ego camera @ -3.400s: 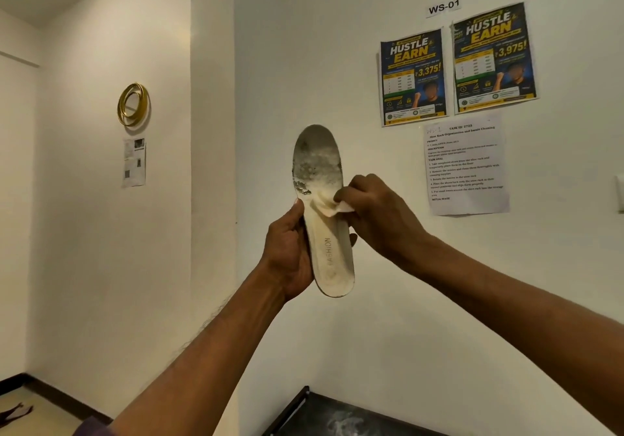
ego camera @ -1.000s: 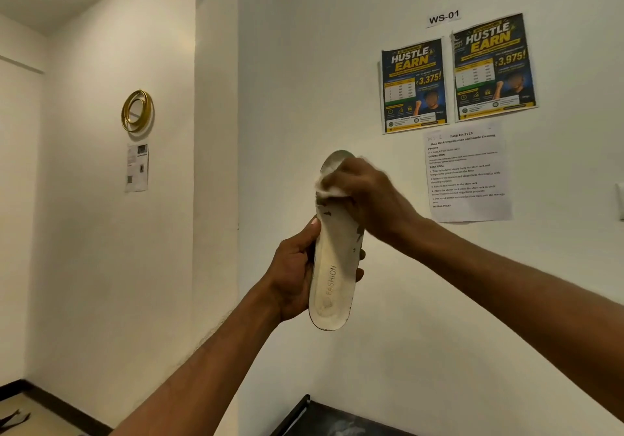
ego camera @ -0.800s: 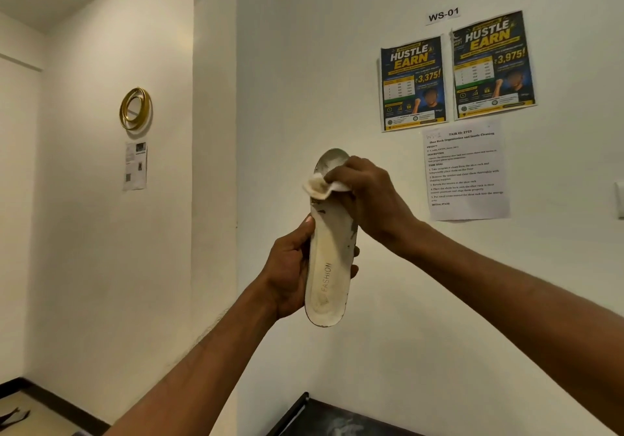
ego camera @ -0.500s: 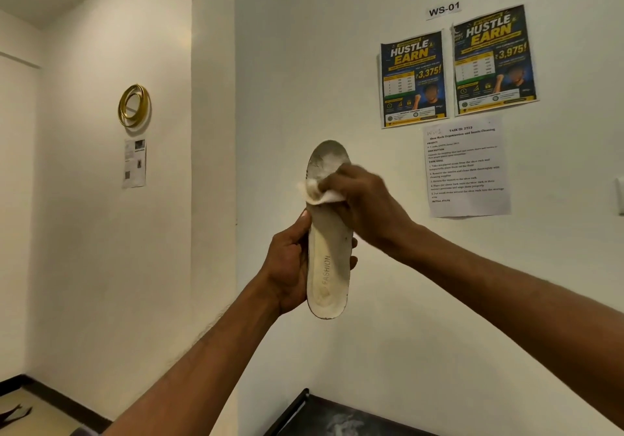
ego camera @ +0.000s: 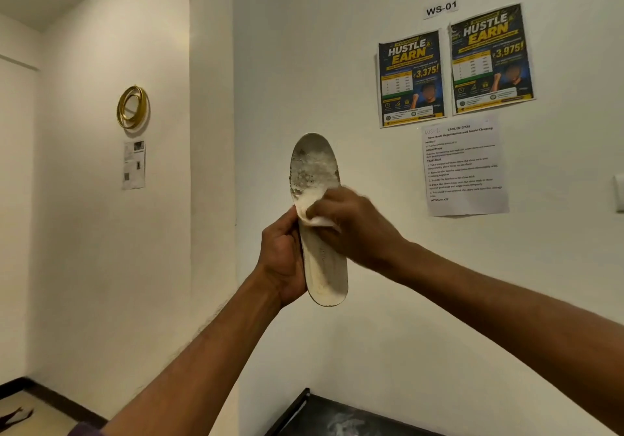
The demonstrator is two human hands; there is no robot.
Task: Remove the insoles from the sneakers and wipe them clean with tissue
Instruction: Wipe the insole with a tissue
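Left hand: wrapped around the lower half of a white insole, gripping it upright at arm's length in front of the wall.
Right hand: blurred; fingers pinched on a crumpled white tissue, pressed against the insole's middle.
Insole: heel end down, toe end up; grey, mottled grime on the toe half.
Dark tabletop: bottom edge, below the arms.
White wall: two "HUSTLE & EARN" posters, printed task sheet beneath, "WS-01" label.
Side wall: gold ring ornament, small paper notice.
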